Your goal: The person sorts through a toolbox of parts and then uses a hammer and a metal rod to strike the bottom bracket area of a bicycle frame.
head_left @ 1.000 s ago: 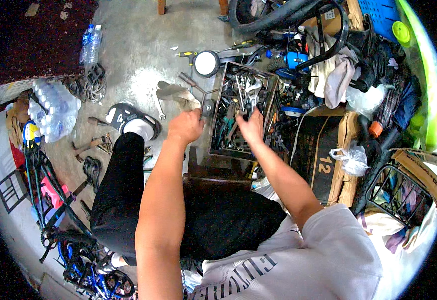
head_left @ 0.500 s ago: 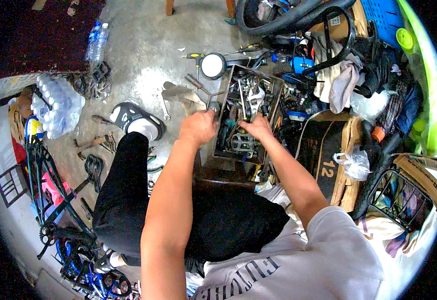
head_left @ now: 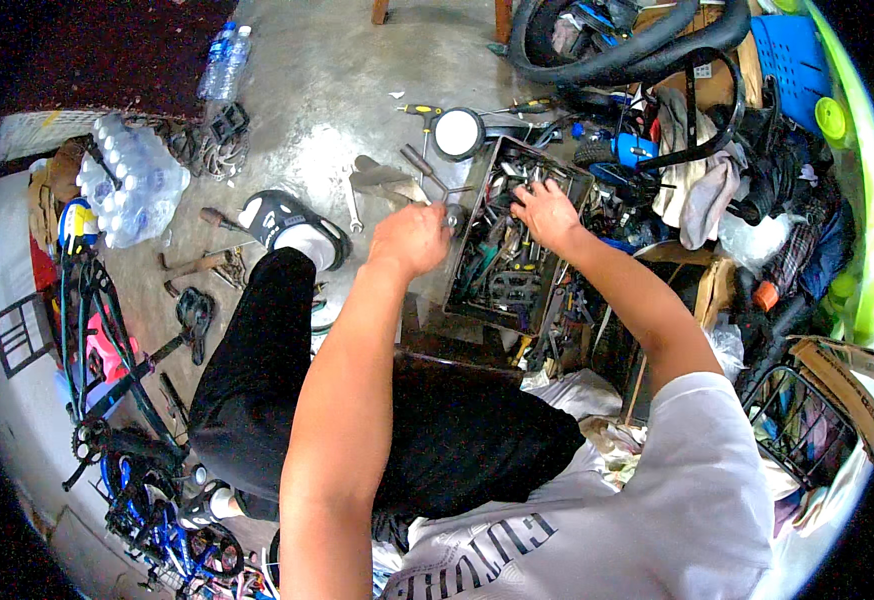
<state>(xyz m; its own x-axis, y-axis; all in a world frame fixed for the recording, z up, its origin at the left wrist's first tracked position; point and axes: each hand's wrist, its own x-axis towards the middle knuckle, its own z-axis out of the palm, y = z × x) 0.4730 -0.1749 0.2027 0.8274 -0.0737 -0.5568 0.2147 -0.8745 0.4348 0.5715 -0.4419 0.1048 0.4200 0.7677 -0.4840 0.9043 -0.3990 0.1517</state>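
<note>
Two hands are at the open box [head_left: 497,321] of piled tools [head_left: 509,262]: the right hand [head_left: 551,216], fingers spread over them, should part pieces gently; the left hand [head_left: 412,240] curls beside the rim, its grip unclear.

There is one left hand [head_left: 412,240] toward eleven o'clock, and one right hand [head_left: 549,214] plus one tool tray [head_left: 579,188] toward two. Two loose bottles [head_left: 236,66] and one wrapped bottle pack [head_left: 142,185] show near ten, two wooden legs [head_left: 503,19] and one white disc [head_left: 458,134] at twelve, one blue basket [head_left: 790,72] at two.
</note>
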